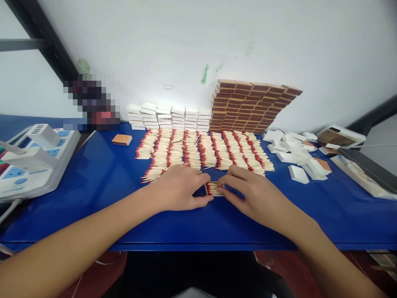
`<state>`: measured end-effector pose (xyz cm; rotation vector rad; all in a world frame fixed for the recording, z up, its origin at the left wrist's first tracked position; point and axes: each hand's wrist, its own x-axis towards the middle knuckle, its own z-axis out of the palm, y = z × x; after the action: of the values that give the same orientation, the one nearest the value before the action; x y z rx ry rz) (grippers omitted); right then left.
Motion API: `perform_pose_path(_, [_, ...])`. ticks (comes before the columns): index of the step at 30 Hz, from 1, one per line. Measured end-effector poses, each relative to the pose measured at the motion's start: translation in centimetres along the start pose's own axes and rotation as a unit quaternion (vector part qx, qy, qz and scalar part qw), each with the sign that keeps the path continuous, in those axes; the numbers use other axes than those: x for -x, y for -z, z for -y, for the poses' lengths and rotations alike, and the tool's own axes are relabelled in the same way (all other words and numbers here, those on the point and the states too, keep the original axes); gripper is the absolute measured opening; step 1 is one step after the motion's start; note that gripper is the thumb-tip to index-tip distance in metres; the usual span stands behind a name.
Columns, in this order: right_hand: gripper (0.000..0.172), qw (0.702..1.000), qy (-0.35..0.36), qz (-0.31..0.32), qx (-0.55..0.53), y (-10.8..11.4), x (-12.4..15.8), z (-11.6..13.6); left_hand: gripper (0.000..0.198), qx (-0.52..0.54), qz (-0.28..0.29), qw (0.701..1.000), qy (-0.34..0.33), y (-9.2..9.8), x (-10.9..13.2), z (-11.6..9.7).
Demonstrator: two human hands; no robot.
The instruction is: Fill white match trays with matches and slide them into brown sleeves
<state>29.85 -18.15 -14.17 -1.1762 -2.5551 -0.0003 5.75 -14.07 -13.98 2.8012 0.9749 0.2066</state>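
Observation:
A small white matchbox tray (214, 195) lies on the blue table close to its front edge, with red-headed matches (213, 188) inside, heads to the left. My left hand (182, 188) grips the tray's left end between thumb and forefinger. From the right, my right hand (252, 192) has its fingertips closed together on the matches in the tray; its fingers hide the tray's right end. Just beyond both hands, long rows of loose matches (192, 151) cover the table.
Against the wall stand stacked white trays (167, 116) and a tall stack of brown matchbox sleeves (248, 105). An orange matchbox (122, 140) lies at left, near a white power strip (58, 174). Scattered white trays (291, 149) and a phone (339, 136) lie at right.

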Motion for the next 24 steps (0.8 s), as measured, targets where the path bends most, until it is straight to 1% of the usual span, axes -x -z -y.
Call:
perform_pose_path(5, [0.021, 1.000, 0.003, -0.005, -0.018, 0.01, 0.09, -0.06, 0.038, -0.005, -0.004, 1.000, -0.003, -0.02, 0.06, 0.01])
perform_pose_path(9, [0.024, 0.999, 0.003, 0.005, -0.032, -0.04, 0.14, 0.04, 0.036, -0.008, -0.013, 1.000, -0.006, -0.07, 0.13, 0.08])
perform_pose_path(12, [0.025, 0.999, 0.004, -0.004, -0.036, -0.02, 0.19, 0.11, 0.035, -0.008, -0.019, 1.000, -0.008, -0.11, 0.13, 0.19])
perform_pose_path(17, [0.028, 0.999, 0.012, 0.014, -0.046, 0.08, 0.25, 0.20, 0.033, -0.011, -0.020, 1.000, -0.008, -0.15, 0.10, 0.22])
perform_pose_path(21, [0.028, 0.999, 0.014, 0.002, -0.050, 0.07, 0.38, 0.33, 0.033, -0.015, -0.024, 1.000, -0.006, -0.15, 0.13, 0.14])
perform_pose_path(24, [0.028, 0.999, 0.018, 0.007, -0.048, -0.05, 0.47, 0.37, 0.034, -0.018, -0.023, 1.000, -0.006, -0.14, 0.16, 0.17])
